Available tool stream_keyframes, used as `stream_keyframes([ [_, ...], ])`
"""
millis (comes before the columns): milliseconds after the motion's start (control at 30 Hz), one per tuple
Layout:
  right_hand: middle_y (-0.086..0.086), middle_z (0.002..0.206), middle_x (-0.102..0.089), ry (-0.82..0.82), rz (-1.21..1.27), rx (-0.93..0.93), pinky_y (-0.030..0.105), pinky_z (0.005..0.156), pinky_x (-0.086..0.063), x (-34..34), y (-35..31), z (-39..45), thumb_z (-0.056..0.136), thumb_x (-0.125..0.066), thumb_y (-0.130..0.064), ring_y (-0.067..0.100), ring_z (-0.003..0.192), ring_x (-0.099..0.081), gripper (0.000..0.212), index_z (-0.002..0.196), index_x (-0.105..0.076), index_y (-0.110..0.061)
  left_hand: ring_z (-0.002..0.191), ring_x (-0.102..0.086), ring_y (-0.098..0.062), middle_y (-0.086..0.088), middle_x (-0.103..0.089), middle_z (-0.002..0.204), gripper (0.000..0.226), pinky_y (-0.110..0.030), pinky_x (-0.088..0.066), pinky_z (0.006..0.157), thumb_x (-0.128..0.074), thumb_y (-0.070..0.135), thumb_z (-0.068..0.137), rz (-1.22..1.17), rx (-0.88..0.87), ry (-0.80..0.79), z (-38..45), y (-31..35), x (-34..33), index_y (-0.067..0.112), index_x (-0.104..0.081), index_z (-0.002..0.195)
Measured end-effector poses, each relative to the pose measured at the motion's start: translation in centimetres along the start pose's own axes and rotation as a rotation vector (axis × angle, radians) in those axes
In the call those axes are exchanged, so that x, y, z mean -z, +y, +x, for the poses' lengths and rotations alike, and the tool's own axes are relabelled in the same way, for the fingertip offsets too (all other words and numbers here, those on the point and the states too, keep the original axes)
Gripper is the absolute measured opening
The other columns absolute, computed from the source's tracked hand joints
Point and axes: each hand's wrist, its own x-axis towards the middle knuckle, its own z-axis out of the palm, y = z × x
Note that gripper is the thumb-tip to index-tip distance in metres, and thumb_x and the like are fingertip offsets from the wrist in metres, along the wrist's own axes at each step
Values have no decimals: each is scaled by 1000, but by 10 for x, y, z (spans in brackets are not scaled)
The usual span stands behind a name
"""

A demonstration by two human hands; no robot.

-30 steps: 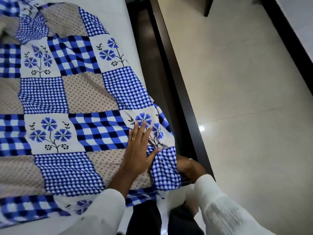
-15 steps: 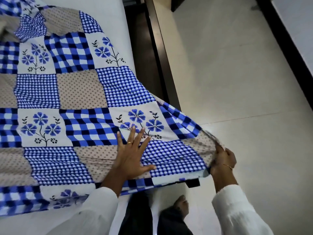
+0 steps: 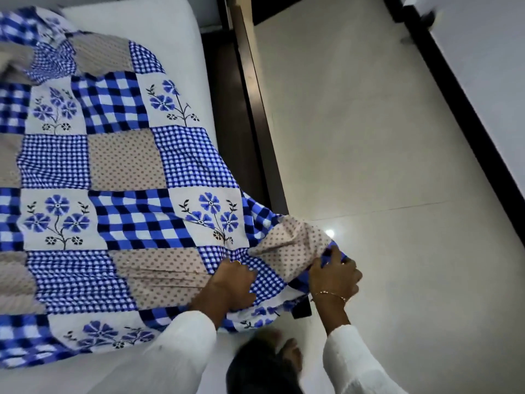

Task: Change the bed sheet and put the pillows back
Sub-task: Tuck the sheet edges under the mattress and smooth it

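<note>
A blue, white and beige patchwork bed sheet with checks, dots and blue flowers lies loosely over the white mattress. Its near right corner hangs past the bed's corner. My left hand grips a bunch of the sheet near that corner, fingers curled into the cloth. My right hand holds the corner itself out over the floor, its fingers curled round the cloth edge. No pillows are in view.
The dark wooden bed frame runs along the mattress's right side. Pale tiled floor lies to the right, bounded by a dark skirting under a white wall. My feet stand at the bed's near corner.
My left hand, flat on the sheet before, now bunches the cloth. My right hand drew the corner out from beside the frame to the right, over the floor.
</note>
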Motion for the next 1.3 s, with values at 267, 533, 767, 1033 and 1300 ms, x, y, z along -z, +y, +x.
stream_keyframes([
  [267,20,88,-54,59,-116,490,43,62,-47,19,-85,19,62,-80,-10,39,76,-55,28,88,-70,-8,72,-65,-25,-5,-66,72,40,-33,-53,65,-37,38,72,-329,270,643,27,-62,63,13,-68,73],
  [533,18,109,-50,-321,-142,930,41,76,-51,-6,-234,91,84,-58,-12,37,89,-59,22,104,-65,-5,130,-40,-36,-14,-55,129,47,-59,-29,103,-72,32,73,-572,810,770,72,-218,130,11,-64,114],
  [767,13,121,-44,-648,-182,1124,16,91,-33,-64,-438,159,91,-45,1,27,108,-54,34,122,-55,-5,140,-18,-41,-15,-28,151,105,-57,-24,108,-36,82,73,-928,1271,594,120,-350,142,9,-24,147],
  [1033,19,98,-65,-618,-183,1379,34,76,-51,-148,-590,190,83,-57,-10,33,90,-65,20,98,-66,0,105,-54,-52,-20,-58,121,62,-58,-49,77,-67,46,65,-1075,1433,680,163,-396,175,12,-57,116],
  [1300,5,116,-61,-1708,-283,346,33,98,-42,-207,-627,87,97,-31,-44,21,103,-57,40,113,-59,-21,65,-65,-12,-3,-67,80,34,-24,-53,65,-35,24,99,-2443,1617,2295,116,-418,218,9,-65,91],
])
